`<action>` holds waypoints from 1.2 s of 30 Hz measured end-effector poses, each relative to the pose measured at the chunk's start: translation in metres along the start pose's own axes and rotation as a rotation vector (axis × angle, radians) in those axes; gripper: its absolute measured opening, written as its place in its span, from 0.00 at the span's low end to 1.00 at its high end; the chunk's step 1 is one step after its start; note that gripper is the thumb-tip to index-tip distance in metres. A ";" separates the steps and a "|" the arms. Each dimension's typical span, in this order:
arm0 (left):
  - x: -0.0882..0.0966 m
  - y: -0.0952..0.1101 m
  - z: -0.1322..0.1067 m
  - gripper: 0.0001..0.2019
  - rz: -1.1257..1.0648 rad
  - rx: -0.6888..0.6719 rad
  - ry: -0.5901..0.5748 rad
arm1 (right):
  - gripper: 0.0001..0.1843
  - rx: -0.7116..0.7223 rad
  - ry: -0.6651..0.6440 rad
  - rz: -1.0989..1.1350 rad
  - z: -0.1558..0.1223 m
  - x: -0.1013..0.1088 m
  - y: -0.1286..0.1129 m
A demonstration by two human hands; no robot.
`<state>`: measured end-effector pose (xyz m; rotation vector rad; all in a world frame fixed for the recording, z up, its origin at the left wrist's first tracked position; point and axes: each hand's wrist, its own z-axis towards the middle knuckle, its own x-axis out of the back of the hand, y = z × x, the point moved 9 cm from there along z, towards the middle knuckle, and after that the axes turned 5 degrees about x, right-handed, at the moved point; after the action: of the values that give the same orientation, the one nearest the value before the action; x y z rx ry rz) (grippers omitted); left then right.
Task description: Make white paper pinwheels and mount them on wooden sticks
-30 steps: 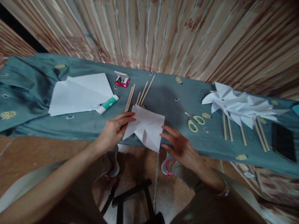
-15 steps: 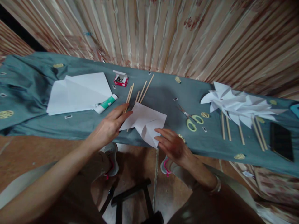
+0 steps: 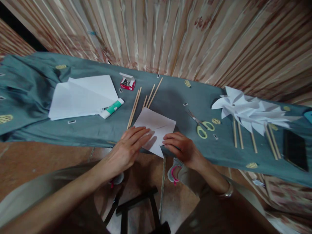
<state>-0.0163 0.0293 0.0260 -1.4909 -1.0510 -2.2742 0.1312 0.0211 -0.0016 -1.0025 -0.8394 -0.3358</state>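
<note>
A square sheet of white paper with slits cut in it lies near the table's front edge, between my hands. My left hand holds its left side, fingers together and reaching over the surface. The lower part of the sheet bends up slightly, and one pointed corner hangs toward the front edge. My right hand grips the right side by a cut edge, fingers curled and the thumb mostly hidden. Several thin wooden sticks lie just behind and left of the sheet; some ends pass under it.
Green-handled scissors lie to the right. Farther right are several white paper pinwheels on sticks and a dark phone. To the left are stacked paper, a glue tube and an open red box of small metal pieces.
My left hand has moved right and toward me, from the sheet's left corner onto its lower left part. That left corner no longer sticks out. My right hand stays at the right edge.
</note>
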 end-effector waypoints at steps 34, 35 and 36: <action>-0.004 -0.033 0.010 0.12 -0.305 0.279 0.104 | 0.09 -0.385 0.107 0.125 0.014 -0.003 0.002; -0.004 -0.033 0.010 0.12 -0.304 0.278 0.103 | 0.09 -0.408 0.123 0.171 0.017 -0.005 0.004; -0.003 -0.034 0.010 0.12 -0.301 0.277 0.103 | 0.09 -0.423 0.138 0.223 0.019 -0.006 0.005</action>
<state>-0.0263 0.0593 0.0105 -1.1592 -1.5739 -2.2442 0.1218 0.0390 -0.0042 -1.4360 -0.5332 -0.3950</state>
